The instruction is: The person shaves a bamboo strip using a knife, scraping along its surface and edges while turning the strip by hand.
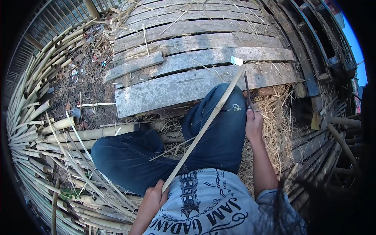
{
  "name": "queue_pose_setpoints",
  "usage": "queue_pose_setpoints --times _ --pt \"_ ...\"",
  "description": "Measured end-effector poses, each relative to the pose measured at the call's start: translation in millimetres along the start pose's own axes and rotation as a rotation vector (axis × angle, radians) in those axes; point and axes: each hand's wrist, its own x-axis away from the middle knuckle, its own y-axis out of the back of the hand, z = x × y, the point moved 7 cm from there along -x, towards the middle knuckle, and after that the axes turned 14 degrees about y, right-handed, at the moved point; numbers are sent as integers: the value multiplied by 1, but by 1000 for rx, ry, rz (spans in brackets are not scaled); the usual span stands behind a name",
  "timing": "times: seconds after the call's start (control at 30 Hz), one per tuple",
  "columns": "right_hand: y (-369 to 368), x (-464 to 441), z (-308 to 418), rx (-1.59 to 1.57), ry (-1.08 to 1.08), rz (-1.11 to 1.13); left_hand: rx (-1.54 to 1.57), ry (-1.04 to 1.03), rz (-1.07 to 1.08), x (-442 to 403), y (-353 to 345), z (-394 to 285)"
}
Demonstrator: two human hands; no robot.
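Observation:
My left hand (155, 197) is closed around the near end of a long, pale bamboo strip (214, 112), close to my shirt. The strip slants up across my jeans and over my knee, and its far end lies above the wooden slats. My right hand (253, 124) is beside that knee, closed around the handle of a knife (247, 88). The knife's narrow dark blade points away from me, its tip near the strip's far end. Whether blade and strip touch, I cannot tell. Most of the handle is hidden by my fingers.
A slatted wooden platform (152, 94) lies ahead, with a loose board (135, 66) and a small white piece (236, 60) on it. Bamboo poles (94, 133) are piled to the left. Straw-like shavings (274, 129) cover the ground at right, beside stacked pallets (309, 47).

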Motion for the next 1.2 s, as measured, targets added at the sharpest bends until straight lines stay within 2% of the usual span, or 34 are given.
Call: queue_pose_setpoints --times 0.03,0.07,0.1,0.13,0.2,0.23,0.27,0.33,0.43,0.53,0.6,0.67,0.7,0.73,0.8,0.87,0.93,0.97,1.0,1.07,1.1,1.13,1.2 --pt "0 6 -1 -24 -23 82 62 35 14 0 6 -15" --pt "1 13 -2 -36 -25 70 120 52 28 -4 9 -28" --pt "4 19 -2 -90 17 86 84 -142 -81 -3 13 -43" --pt "8 21 -1 -137 65 97 77 -170 -83 -11 13 -52" --pt "17 21 20 -155 151 85 68 -60 -22 -27 4 -57" --pt "17 23 20 -162 212 167 59 -218 -140 -25 7 -72" --pt "22 21 28 -155 205 154 54 -230 -130 -28 6 -80" --pt "22 11 59 116 275 289 13 -99 27 -43 -1 -89" --pt "24 -1 60 162 253 335 -9 -174 4 -48 -9 -87" --pt "33 -15 60 264 301 346 -12 -140 36 -50 -13 -80" --pt "37 -27 40 278 274 307 -11 -138 29 -50 -13 -84" --pt "48 -33 14 105 -35 170 -15 -134 23 -47 -12 -85" --pt "49 -33 22 175 57 218 -24 -130 11 -48 -10 -86" --pt "50 -29 28 173 60 224 -37 -120 6 -48 -10 -85" --pt "32 -14 63 306 440 461 -3 -129 61 -51 -13 -80" --pt "34 -24 51 358 424 503 26 -109 64 -52 -13 -81" --pt "51 -47 7 126 134 254 -1 -113 62 -51 -14 -79" --pt "56 -51 -8 88 -15 232 -20 -118 50 -52 -14 -79" --pt "56 -52 -6 87 1 229 -13 -125 37 -55 -14 -75" --pt "48 -39 23 197 277 345 122 -20 181 -59 -22 -59" --pt "38 -30 42 281 494 508 165 17 227 -59 -23 -61" --pt "31 -24 50 363 641 542 115 -19 172 -56 -20 -72" --pt "33 -35 37 270 549 423 55 -54 124 -50 -10 -96"
